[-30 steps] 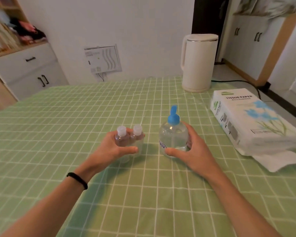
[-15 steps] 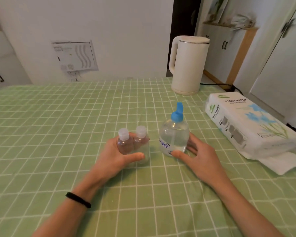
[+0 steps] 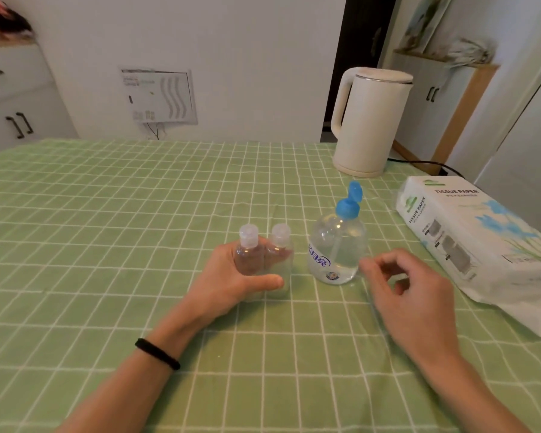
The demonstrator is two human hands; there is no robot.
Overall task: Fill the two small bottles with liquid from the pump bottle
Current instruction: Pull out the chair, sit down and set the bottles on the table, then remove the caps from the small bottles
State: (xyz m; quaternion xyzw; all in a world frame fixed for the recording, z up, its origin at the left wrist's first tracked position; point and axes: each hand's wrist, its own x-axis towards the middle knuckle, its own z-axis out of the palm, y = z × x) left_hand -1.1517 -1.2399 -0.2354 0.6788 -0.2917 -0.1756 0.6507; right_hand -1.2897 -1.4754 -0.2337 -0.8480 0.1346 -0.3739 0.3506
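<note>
Two small clear bottles with translucent flip caps stand side by side on the green checked tablecloth: the left small bottle [image 3: 248, 254] and the right small bottle [image 3: 280, 257]. My left hand [image 3: 231, 285] holds both together, fingers behind them and thumb across the front. The round clear pump bottle [image 3: 338, 248] with a blue pump head stands just right of them, holding clear liquid. My right hand [image 3: 409, 292] hovers right of the pump bottle, apart from it, fingers loosely curled and holding nothing.
A cream electric kettle [image 3: 369, 120] stands at the table's far right with its cord trailing off. A white tissue paper pack [image 3: 478, 242] lies along the right edge. The green tablecloth [image 3: 107, 229] covers the table. Cabinets stand beyond.
My right hand has let go of the pump bottle and drawn back to the right. My left hand still holds the two small bottles. The view shifted slightly.
</note>
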